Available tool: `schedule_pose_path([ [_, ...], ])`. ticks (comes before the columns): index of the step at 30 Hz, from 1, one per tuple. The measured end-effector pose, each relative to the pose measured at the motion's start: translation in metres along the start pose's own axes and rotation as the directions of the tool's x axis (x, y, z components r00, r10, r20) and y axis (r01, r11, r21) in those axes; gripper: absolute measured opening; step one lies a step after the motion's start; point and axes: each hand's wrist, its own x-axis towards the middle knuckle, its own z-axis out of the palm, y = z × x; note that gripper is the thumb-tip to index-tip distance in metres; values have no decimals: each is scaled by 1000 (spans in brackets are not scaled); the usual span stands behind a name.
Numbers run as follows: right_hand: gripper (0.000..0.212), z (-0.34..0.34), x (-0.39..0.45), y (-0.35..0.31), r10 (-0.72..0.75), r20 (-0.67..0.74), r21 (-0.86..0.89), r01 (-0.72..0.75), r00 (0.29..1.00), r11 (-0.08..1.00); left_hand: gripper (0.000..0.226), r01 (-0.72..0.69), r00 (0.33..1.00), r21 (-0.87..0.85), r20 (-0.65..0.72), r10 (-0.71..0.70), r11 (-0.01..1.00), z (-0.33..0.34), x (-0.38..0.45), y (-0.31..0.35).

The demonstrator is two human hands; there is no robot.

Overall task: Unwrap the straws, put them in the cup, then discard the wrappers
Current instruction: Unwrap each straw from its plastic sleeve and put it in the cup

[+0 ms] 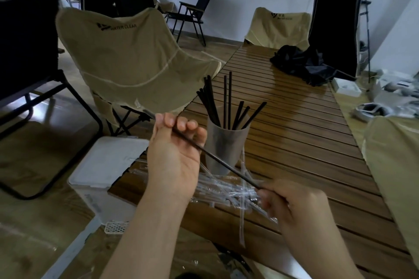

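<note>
While our left hand (175,154) curls its fingers round the upper part of a black straw (217,158), our right hand (297,206) pinches the lower end, so the straw runs taut on a slant between them — a hold that suits pulling a sleeve off lengthwise. A bit of clear wrapper (139,104) shows past the left fingers at the top end, so we judge the stripping is nearly done, though blur keeps us from telling how much film is left on the straw. Just behind the hands stands the cup (223,152), already holding a fan of bare black straws that lean against its rim; it sits near enough that the freed straw need only be tipped in. Under and beside our right hand lies a heap of clear wrappers (229,190) on the slatted table (306,142) — whether any is unopened we cannot tell. Left of the table a white bin (102,165) sits on the floor, probably for the wrappers.
</note>
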Motion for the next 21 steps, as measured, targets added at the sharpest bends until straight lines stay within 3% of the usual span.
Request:
schedule_pose_path([
  [8, 23, -8, 4, -3, -69, -66, -131, 60, 995, 990, 39, 14, 1000, -65, -26, -15, 998, 5, -12, -26],
  [11, 31, -6, 4, -5, -97, -82, -112, 88, 992, 990, 37, 59, 998, -33, -36, -60, 998, 9, -20, -35],
  [14, 25, -7, 3, -1, -71, -92, -64, 65, 993, 996, 34, 84, 996, 15, -22, -84, 996, 11, -22, -38],
  [17, 22, -7, 1, 3, -25, -57, 10, 26, 998, 1000, 26, 29, 999, 154, -36, -24, 988, 9, -20, -29],
  [21, 14, -12, 1, 4, 15, 14, 40, -15, 1000, 999, 26, -31, 998, 160, -42, 38, 987, 5, -14, -12],
])
